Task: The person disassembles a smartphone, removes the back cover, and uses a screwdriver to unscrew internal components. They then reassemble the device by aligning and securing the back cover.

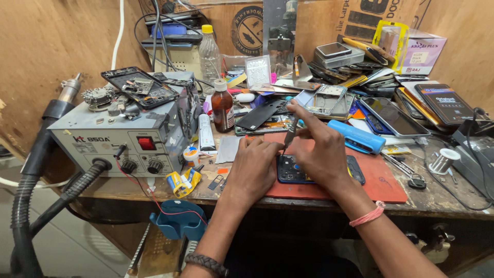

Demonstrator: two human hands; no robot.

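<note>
The right hand (321, 149) is closed around a thin dark metal screwdriver (289, 135), fingers pinched on the shaft, the tip pointing down onto an opened dark-blue phone w/o back cover (293, 170). This phone lies flat on a red-orange rubber work mat (381, 180), near the front edge of the worn wooden workbench (437, 198), approx. in the centre of the view. The left hand (254, 167) is partly curled and rests on the left end of the phone, fingertips pressing it down; it grips nothing else as far as I can see. The two hands are touching each other over the phone.

A pink band (366, 216) is on the right wrist, a dark braided bracelet (208, 263) on the left one.

Just behind the right hand lies a blue cylinder-shaped plastic tool (357, 136). Left of the hands, a brown glass bottle with white cap (222, 107) stands upright, and beside it a white tube (206, 133) lies flat. Further left is a grey metal hot-air station with red switch and two knobs (123, 139), with a black corrugated hose (31, 190) hanging down. A dismantled phone frame (140, 86) lies on top of the station. At the back right, many phones & screens are in a pile (360, 64). A spool of silver solder wire (443, 160) is at the right, well apart from the hands.
</note>
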